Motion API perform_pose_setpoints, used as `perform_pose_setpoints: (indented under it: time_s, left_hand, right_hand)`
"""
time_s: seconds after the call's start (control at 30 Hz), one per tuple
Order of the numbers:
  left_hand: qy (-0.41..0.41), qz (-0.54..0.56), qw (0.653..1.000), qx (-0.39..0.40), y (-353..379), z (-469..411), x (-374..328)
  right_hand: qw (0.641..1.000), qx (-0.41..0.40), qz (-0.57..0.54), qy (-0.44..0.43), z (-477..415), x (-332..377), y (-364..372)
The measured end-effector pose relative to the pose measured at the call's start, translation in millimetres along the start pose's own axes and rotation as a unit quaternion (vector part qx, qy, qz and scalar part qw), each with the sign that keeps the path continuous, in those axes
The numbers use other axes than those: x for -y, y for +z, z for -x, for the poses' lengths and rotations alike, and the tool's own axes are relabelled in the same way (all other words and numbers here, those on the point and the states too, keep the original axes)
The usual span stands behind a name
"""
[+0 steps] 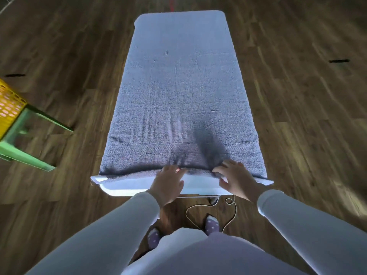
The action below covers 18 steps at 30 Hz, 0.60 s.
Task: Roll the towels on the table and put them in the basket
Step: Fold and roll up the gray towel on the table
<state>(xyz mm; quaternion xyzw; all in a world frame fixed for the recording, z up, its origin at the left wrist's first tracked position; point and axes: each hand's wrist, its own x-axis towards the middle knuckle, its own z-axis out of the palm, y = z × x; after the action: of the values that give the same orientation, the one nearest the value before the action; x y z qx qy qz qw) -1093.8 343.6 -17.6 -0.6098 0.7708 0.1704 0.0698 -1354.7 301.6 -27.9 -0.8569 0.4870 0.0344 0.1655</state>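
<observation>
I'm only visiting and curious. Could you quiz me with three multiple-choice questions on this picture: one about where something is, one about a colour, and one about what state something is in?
1. Where is the basket?
A) at the far right
B) at the left, on a green stool
C) on the floor by the feet

2. What colour is the towel?
A) red
B) blue-grey
C) yellow

3. How does the towel lie?
A) fully rolled
B) heaped in a ball
C) spread along the table, only its near edge turned up

Answers:
1 B: the yellow basket sits on the stool at the left edge of the view.
2 B: it is blue-grey all over.
3 C: the left hand and right hand hold the near edge, and the rest lies flat.
</observation>
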Motion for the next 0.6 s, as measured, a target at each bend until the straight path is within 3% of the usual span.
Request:
perform_pose_setpoints:
  time_s: [0.07, 0.17, 0.4, 0.6]
  left_hand:
    - [-0.003, 0.005, 1.000, 0.024, -1, -6, 4]
    - [-0.014, 0.029, 0.999, 0.034, -1, -10, 6]
    - [-0.089, 0.060, 0.993, -0.043, -6, -19, -12]
    - [-0.141, 0.064, 0.987, -0.044, -3, -26, -16]
  right_hand:
    - [1.000, 0.010, -0.005, -0.003, 11, -23, -1]
    - [0.997, -0.011, -0.022, 0.067, 31, -58, -4]
    - [0.967, -0.086, -0.146, 0.190, 65, -115, -11]
    - [0.946, 0.006, -0.225, 0.235, 63, -144, -15]
